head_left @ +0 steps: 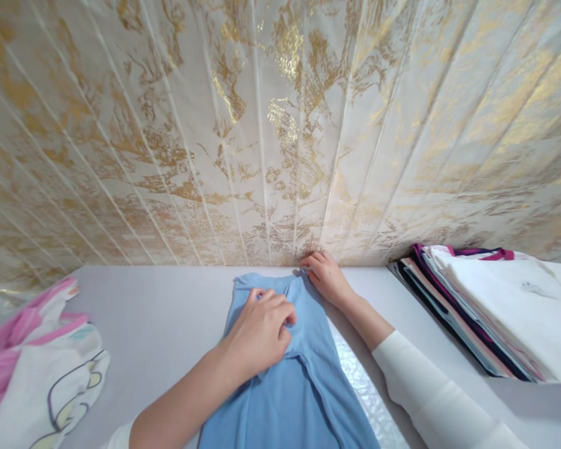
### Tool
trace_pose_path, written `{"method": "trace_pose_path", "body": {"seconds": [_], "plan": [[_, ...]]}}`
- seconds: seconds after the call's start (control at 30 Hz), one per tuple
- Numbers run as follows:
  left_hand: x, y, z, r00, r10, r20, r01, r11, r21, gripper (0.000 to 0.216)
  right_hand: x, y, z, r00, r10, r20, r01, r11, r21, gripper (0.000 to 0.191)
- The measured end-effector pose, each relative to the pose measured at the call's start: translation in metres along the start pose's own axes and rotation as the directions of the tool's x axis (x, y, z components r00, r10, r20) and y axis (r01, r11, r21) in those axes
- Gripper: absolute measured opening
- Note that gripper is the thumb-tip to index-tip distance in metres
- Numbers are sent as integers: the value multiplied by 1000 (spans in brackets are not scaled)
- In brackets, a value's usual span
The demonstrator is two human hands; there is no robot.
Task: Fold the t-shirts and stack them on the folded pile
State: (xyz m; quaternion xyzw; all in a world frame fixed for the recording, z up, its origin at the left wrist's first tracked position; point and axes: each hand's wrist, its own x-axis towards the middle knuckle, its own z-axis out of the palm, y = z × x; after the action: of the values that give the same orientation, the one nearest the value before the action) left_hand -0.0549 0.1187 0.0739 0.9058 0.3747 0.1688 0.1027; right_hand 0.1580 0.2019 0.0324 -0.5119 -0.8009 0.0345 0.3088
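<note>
A light blue garment [303,393] lies on the grey table [159,318], running from the near edge to the wall. My left hand [262,330] rests on its upper part with fingers curled, pinching a fold of the blue cloth. My right hand [325,274] reaches to the garment's far right corner by the wall, where its fingers are closed on the cloth's edge. A white long sleeve covers my right forearm.
A stack of folded clothes [490,312], white on top with dark and magenta edges, sits at the right. A loose pink and white garment [32,368] with a cartoon print lies at the left. A gold-patterned wall [280,125] stands right behind the table.
</note>
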Motion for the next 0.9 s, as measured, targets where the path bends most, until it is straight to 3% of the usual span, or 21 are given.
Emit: {"method": "trace_pose_path", "body": {"seconds": [0.13, 0.27, 0.33, 0.43, 0.57, 0.7, 0.83, 0.9], "plan": [[-9, 13, -10, 986, 142, 91, -135, 988, -71, 35, -17, -33, -11, 1000, -17, 7, 17, 999, 29, 37], [-28, 45, -12, 949, 245, 199, -231, 969, -89, 23, -53, -69, -25, 999, -3, 53, -9, 972, 237, 38], [-40, 61, -6, 931, 283, 231, -278, 959, -52, 20, -77, -79, -30, 993, 21, 114, -50, 964, 260, 40], [-57, 79, 11, 929, 274, 250, -295, 954, 49, 23, -113, -85, -38, 981, 57, 186, -66, 997, 46, 44], [-77, 93, 33, 966, 181, 185, -193, 980, 49, 28, -145, -92, -52, 989, 97, 112, -67, 966, -248, 51], [-83, 97, 45, 950, 288, 121, -298, 951, 77, 20, -149, -99, -66, 992, 104, 70, -89, 978, -188, 50], [-68, 95, 55, 901, 424, 89, -433, 879, 198, 3, -127, -88, -66, 949, 297, 110, -275, 945, -178, 23], [-59, 93, 64, 877, 476, 60, -475, 843, 252, 8, -110, -77, -60, 919, 375, 121, -346, 914, -211, 14]]}}
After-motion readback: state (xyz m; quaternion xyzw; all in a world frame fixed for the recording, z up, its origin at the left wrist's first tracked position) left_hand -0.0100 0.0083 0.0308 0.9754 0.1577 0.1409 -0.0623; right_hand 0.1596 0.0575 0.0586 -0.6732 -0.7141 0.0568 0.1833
